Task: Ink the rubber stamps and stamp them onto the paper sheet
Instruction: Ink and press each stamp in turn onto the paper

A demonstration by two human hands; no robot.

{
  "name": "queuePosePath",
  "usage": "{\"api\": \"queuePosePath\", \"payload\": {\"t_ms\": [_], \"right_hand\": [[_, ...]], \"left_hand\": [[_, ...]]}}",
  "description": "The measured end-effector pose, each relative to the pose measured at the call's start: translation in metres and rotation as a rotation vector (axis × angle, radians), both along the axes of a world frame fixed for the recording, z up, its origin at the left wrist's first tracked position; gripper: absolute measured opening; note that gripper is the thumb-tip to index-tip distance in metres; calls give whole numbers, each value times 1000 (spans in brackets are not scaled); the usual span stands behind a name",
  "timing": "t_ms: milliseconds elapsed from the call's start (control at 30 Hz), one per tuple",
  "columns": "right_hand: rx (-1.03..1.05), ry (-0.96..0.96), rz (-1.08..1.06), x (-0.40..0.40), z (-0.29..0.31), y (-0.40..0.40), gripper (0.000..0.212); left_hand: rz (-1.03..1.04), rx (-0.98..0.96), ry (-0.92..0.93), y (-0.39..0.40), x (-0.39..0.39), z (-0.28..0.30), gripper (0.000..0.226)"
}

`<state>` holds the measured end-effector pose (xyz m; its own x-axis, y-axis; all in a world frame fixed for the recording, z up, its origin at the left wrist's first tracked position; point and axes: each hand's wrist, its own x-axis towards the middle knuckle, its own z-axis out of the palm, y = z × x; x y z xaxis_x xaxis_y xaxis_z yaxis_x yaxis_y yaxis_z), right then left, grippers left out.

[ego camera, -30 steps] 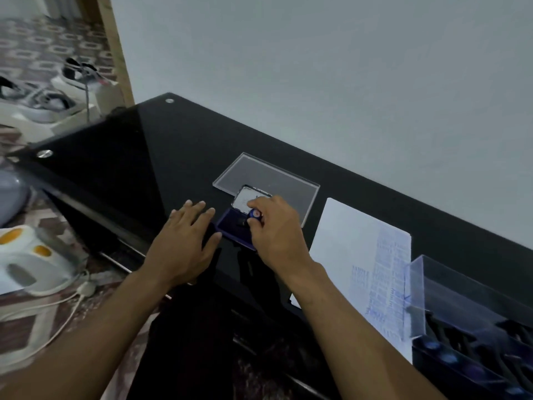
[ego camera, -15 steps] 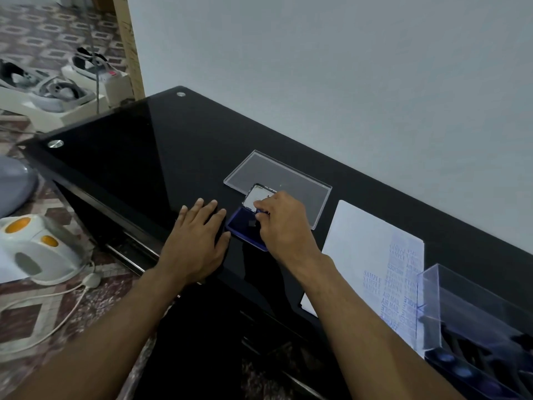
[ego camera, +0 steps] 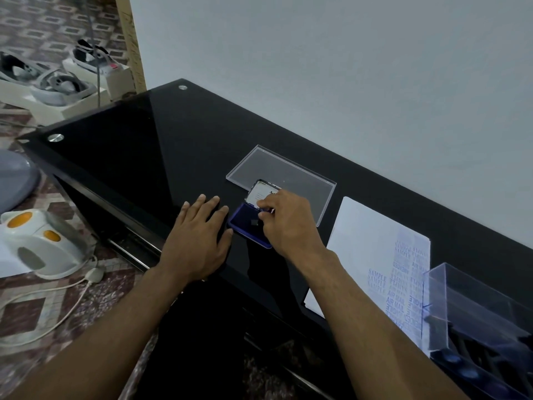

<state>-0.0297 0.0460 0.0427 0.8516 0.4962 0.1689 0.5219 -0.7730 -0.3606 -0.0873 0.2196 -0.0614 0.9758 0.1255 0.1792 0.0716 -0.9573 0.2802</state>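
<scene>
A blue ink pad [ego camera: 245,223] lies open on the black glass table [ego camera: 138,157], its lid [ego camera: 259,193] tipped up at the far side. My right hand [ego camera: 288,223] is over the pad, fingers curled round a small rubber stamp that is almost wholly hidden under them. My left hand [ego camera: 199,241] lies flat on the glass just left of the pad, fingers straight. A white paper sheet [ego camera: 372,249] with several blue stamp prints lies to the right.
A clear acrylic lid [ego camera: 288,174] lies flat behind the pad. A clear box [ego camera: 478,319] holding several dark-handled stamps stands at the right front over the sheet's corner. The wall runs close behind the table. A white kettle [ego camera: 40,243] sits on the floor at left.
The camera view has drifted slightly. My right hand stays over the ink pad with the stamp, shifting only a little. My left hand has not moved.
</scene>
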Motion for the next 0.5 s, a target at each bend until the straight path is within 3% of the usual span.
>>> {"api": "queuePosePath", "payload": {"t_ms": [500], "right_hand": [[6,21,-15,-3,1,0,22]], "left_hand": [[9,17,0,0,0,-2,70]]}}
